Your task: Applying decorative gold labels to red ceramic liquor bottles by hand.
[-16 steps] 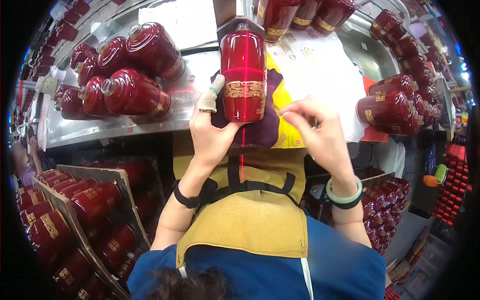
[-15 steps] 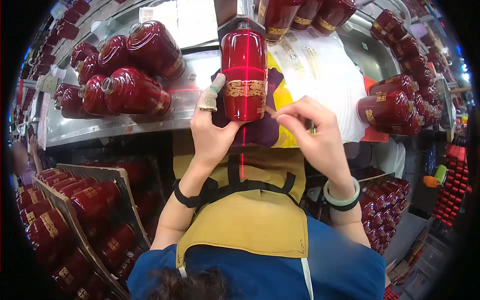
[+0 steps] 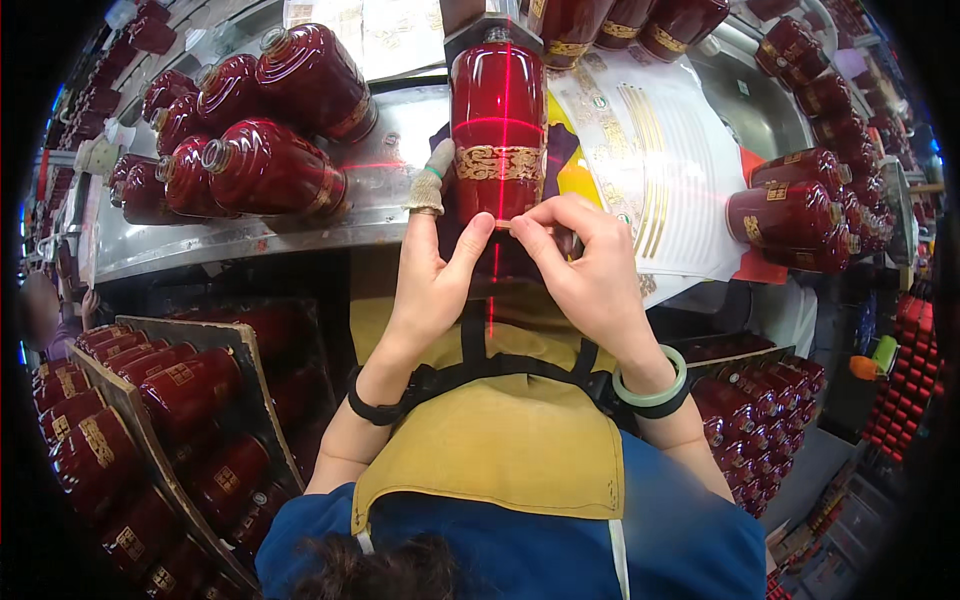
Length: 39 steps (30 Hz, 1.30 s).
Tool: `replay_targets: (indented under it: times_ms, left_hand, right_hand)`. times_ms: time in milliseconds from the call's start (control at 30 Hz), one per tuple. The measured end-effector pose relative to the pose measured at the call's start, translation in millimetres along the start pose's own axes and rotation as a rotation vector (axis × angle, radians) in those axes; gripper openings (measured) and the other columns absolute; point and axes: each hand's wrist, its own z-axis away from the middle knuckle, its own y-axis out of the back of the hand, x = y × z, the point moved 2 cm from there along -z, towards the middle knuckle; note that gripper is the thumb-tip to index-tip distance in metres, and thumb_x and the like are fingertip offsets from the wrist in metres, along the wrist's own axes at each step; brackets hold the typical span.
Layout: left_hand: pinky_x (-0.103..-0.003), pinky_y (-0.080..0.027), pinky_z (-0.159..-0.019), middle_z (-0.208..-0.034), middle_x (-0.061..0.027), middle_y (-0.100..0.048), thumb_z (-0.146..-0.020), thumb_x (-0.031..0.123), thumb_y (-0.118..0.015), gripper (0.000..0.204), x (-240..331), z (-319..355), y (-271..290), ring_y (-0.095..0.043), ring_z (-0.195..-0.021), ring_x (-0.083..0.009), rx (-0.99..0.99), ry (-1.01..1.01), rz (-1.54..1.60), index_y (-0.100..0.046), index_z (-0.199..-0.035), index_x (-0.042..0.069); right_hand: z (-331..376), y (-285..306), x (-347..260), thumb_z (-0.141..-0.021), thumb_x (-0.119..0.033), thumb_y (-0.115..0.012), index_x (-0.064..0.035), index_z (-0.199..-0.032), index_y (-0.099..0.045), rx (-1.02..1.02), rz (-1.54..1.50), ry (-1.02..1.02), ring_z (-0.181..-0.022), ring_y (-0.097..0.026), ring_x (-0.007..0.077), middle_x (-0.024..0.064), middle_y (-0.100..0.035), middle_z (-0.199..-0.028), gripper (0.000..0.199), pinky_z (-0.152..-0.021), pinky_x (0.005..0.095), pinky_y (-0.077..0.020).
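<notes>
A glossy red bottle (image 3: 497, 110) with a gold patterned band lies neck away in front of me, with red laser lines across it. My left hand (image 3: 432, 255) grips its near end, with gloved fingertips along the left side and the thumb at the base. At the base's near edge, my right hand (image 3: 590, 260) pinches a thin gold strip (image 3: 503, 225) between thumb and forefinger; the fingers hide most of the strip. Dark purple cloth shows under the bottle. To the right lies a white sheet (image 3: 690, 190) bearing several gold strips and patterns.
Red bottles (image 3: 275, 165) lie grouped on the metal table (image 3: 385, 135) at left, and more bottles (image 3: 790, 215) at right. Others stand at the far edge. A metal holder (image 3: 490, 28) meets the bottle's neck. Below the table, wooden-sided racks (image 3: 240, 370) hold many bottles.
My right hand has moved left to the bottle's base with the strip. My left thumb has shifted to the base's near edge. The white sheet's gold strips show more clearly.
</notes>
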Motion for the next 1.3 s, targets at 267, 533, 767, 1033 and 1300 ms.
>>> replay_targets:
  times_ms: [267,533,767,1033,1300]
  left_hand:
    - [-0.04,-0.026,-0.124,-0.16,-0.0179,-0.039,-0.103,0.008,-0.059,0.065,0,2,3,-0.036,-0.149,-0.0261,-0.023,0.064,0.148,-0.029,-0.159,-0.003]
    - [-0.039,-0.025,-0.124,-0.162,-0.0177,-0.037,-0.105,0.009,-0.057,0.064,-3,4,-1,-0.034,-0.15,-0.0259,0.006,0.053,0.111,-0.027,-0.16,-0.003]
    - [-0.039,-0.024,-0.124,-0.163,-0.0174,-0.035,-0.105,0.01,-0.057,0.064,-6,5,1,-0.033,-0.15,-0.0257,-0.002,0.058,0.121,-0.027,-0.16,-0.004]
    - [-0.039,-0.025,-0.124,-0.161,-0.0174,-0.037,-0.104,0.009,-0.058,0.064,-6,4,0,-0.035,-0.15,-0.0257,-0.001,0.047,0.134,-0.027,-0.16,-0.004]
    - [-0.039,-0.026,-0.124,-0.162,-0.0181,-0.037,-0.104,0.008,-0.058,0.064,-7,5,-1,-0.035,-0.15,-0.0259,0.012,0.048,0.095,-0.028,-0.159,-0.004]
  right_hand:
    - [4,0,15,-0.09,-0.015,-0.078,0.0016,-0.087,-0.071,0.065,-0.016,-0.079,-0.062,-0.061,0.0148,0.0091,-0.068,-0.075,0.018,-0.06,0.031,-0.048]
    - [3,-1,20,-0.09,-0.015,-0.078,0.0016,-0.087,-0.071,0.078,-0.039,-0.067,-0.06,-0.056,0.0131,0.0079,-0.067,-0.074,0.018,-0.059,0.0296,-0.0448]
    - [3,-3,21,-0.089,-0.014,-0.079,0.0016,-0.086,-0.072,0.084,-0.054,-0.072,-0.059,-0.055,0.0116,0.0071,-0.067,-0.072,0.017,-0.057,0.0289,-0.0433]
    - [2,-2,19,-0.089,-0.013,-0.079,0.0017,-0.086,-0.072,0.084,-0.044,-0.075,-0.058,-0.054,0.0112,0.0067,-0.066,-0.072,0.017,-0.057,0.0288,-0.0432]
    - [2,-2,15,-0.089,-0.014,-0.079,0.0017,-0.085,-0.071,0.09,0.005,-0.052,-0.06,-0.055,0.0129,0.0074,-0.066,-0.072,0.019,-0.058,0.0296,-0.0439]
